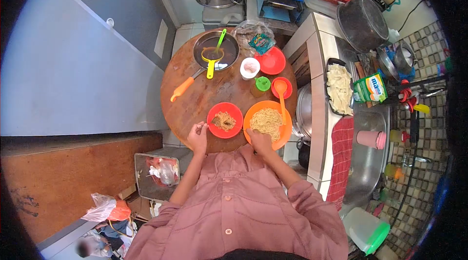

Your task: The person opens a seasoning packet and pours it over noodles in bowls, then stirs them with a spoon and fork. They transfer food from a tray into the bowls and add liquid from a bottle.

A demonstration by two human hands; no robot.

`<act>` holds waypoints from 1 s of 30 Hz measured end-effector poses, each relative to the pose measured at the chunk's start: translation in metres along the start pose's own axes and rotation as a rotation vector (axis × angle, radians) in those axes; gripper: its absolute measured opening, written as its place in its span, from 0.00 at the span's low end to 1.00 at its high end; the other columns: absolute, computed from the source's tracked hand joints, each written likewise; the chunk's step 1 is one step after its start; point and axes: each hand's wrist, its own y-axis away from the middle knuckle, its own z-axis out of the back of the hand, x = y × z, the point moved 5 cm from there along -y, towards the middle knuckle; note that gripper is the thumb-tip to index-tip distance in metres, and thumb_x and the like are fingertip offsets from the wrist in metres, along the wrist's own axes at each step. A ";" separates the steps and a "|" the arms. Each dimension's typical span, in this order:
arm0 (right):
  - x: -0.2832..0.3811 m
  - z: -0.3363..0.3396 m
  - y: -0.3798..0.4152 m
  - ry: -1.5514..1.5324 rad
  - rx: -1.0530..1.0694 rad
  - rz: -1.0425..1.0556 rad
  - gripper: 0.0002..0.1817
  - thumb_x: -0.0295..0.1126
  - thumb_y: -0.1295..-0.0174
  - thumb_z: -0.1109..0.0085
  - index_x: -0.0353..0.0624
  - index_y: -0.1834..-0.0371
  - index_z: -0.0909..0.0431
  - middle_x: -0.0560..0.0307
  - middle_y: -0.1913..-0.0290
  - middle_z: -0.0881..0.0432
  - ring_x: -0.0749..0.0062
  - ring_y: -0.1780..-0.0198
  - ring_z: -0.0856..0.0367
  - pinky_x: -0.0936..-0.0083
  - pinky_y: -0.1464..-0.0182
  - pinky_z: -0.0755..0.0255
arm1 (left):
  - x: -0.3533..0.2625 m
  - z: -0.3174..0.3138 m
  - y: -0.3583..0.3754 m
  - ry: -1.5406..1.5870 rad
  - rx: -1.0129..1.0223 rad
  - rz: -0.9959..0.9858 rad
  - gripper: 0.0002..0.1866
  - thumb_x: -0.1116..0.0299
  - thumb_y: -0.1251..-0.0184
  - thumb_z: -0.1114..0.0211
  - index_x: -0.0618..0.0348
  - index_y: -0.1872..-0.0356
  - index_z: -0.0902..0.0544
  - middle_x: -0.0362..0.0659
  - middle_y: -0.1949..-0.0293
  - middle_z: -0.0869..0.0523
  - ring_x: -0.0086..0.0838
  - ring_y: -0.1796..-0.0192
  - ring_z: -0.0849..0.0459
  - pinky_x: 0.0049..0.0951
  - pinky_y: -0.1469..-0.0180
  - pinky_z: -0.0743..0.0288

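A: Start close in; where is the bowl of noodles from the fingers?

B: The red bowl (211,131) sits on the table, between the two hands; from the left hand (196,139) it lies to the right and slightly ahead; from the right hand (261,142), to the left and ahead.

A: Which is nearer?

B: Too close to call; both are beside its rim, on opposite sides.

A: And the fingers?

B: The left ones are bunched together at the tips; the right ones are curled over the near-left rim of the orange plate (251,109); I can't tell what either set pinches.

A: Which way does the bowl point?

B: It's round, so no long axis; it looks upright, opening upward, the noodles (224,117) heaped inside with something dark among them.

A: Farther out?

B: The orange spoon (282,101) has its long axis running away from the body; handle on the plate, head over the small red bowl (289,92); beyond and to the left, the pan (233,61) points its orange handle (182,88) back toward the left.
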 end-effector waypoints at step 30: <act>-0.014 -0.008 -0.008 -0.338 -0.032 -0.136 0.06 0.36 0.40 0.55 0.48 0.65 0.30 0.48 0.75 0.22 0.50 0.71 0.22 0.56 0.73 0.30 | 0.034 -0.001 -0.013 -0.408 -0.043 -0.097 0.08 0.71 0.45 0.37 0.65 0.68 0.20 0.48 0.70 0.16 0.30 0.68 0.15 0.27 0.65 0.24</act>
